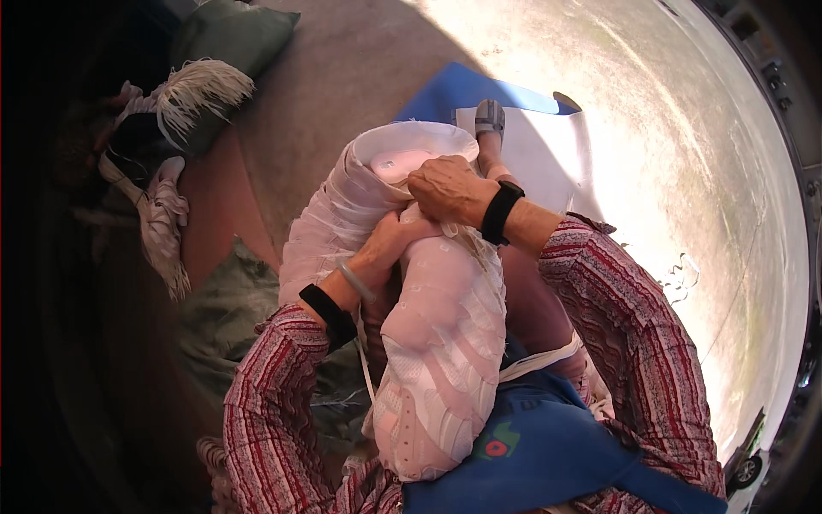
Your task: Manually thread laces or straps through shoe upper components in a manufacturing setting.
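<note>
A long bundle of nested pale pink and white pieces, which look like shoe uppers (441, 368), lies across my lap and curves round at its far end. A smooth pink oval (401, 165) shows inside the rim of that end. My left hand (390, 244) is closed on the bundle at its inner bend, thumb across the top. Just beyond it, to the right, my right hand (454, 188) is curled into a closed grip by the rim. What its fingers hold is hidden. Pale strips (473, 244) hang below the right wrist.
A blue apron (548, 437) covers my lap. Ahead, my sandalled foot (490, 120) rests by a blue and white sheet (548, 146). To the left lie a dark green sack (235, 38), a tassel of white strings (201, 90), pale layered pieces (163, 223) and green cloth (235, 317).
</note>
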Demonstrator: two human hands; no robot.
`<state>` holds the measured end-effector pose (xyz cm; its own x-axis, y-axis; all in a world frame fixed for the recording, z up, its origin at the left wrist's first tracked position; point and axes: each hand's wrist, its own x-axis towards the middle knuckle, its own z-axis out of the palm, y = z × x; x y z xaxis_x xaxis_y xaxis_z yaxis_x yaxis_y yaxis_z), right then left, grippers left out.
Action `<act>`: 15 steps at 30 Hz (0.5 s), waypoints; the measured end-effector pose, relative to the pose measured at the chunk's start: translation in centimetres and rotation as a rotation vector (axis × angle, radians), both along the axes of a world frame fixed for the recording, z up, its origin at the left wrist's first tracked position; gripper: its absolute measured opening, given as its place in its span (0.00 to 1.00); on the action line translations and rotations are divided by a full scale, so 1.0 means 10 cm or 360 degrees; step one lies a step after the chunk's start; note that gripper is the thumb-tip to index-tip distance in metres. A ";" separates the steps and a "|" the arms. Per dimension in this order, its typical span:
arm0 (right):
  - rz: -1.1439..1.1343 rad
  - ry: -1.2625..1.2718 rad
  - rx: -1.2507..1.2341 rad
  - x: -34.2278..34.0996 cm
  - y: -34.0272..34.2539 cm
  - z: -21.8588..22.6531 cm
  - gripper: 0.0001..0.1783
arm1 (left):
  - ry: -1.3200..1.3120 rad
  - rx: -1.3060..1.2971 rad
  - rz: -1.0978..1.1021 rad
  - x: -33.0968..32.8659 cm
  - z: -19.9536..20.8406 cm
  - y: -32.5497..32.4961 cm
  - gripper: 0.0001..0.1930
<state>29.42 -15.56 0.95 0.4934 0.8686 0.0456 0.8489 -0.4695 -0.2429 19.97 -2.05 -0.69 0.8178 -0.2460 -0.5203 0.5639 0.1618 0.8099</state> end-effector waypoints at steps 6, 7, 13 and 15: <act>-0.0190 0.0507 0.0271 0.16 -0.12 -0.16 0.12 | 0.0055 -0.0074 0.0167 -0.04 -0.04 -0.01 0.30; -0.0304 0.0870 0.0273 0.21 -0.17 -0.18 0.13 | 0.0044 -0.0073 0.0165 -0.04 -0.05 -0.02 0.30; -0.0592 0.1922 0.0608 0.12 -0.27 -0.07 0.15 | 0.0044 -0.0230 0.0192 -0.08 -0.02 0.02 0.29; -0.0601 0.1868 0.0513 0.10 -0.23 -0.06 0.15 | 0.0044 -0.0225 0.0076 -0.07 0.04 0.06 0.28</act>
